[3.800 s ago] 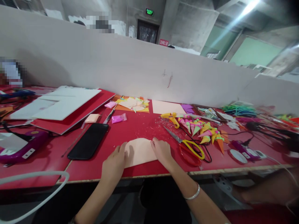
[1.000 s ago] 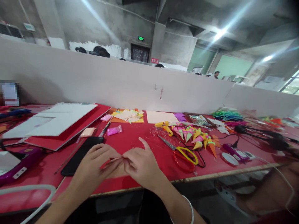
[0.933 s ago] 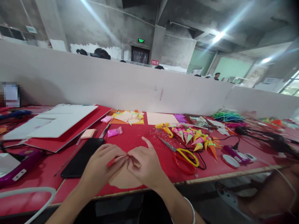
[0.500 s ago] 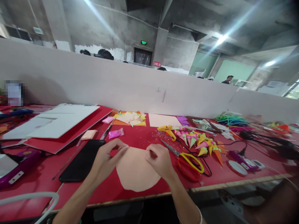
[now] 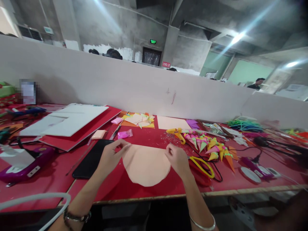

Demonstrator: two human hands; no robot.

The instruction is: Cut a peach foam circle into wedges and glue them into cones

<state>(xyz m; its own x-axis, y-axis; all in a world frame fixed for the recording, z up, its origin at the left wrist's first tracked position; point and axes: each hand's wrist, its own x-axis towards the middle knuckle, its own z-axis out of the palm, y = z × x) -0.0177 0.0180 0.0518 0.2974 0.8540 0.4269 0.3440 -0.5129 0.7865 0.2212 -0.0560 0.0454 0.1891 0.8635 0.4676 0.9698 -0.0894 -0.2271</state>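
Note:
A peach half-round sheet of paper (image 5: 147, 166) is held above the red tabletop, straight edge at the top and curved edge toward me. My left hand (image 5: 115, 154) pinches its upper left corner between thumb and fingers. At the upper right corner, my right hand (image 5: 176, 158) is closed on the paper, fingertips curled in. Beside my left hand lies a black phone-like slab (image 5: 90, 163). To the right of my right hand are scissors with yellow handles (image 5: 203, 166), their blades partly hidden behind the hand.
Small cone-shaped paper pieces (image 5: 201, 141) lie right of centre, near a yellow glue gun (image 5: 176, 132). White boards (image 5: 72, 120) are stacked at left. Paper scraps (image 5: 139, 119) and a peach sheet (image 5: 172, 122) lie by the partition (image 5: 134, 86). Purple power strips (image 5: 257, 168) sit on both sides.
My hands have moved apart along the paper's top edge, the right one outward to its corner. The sheet now shows a wide, straight upper edge. The camera view has shifted slightly.

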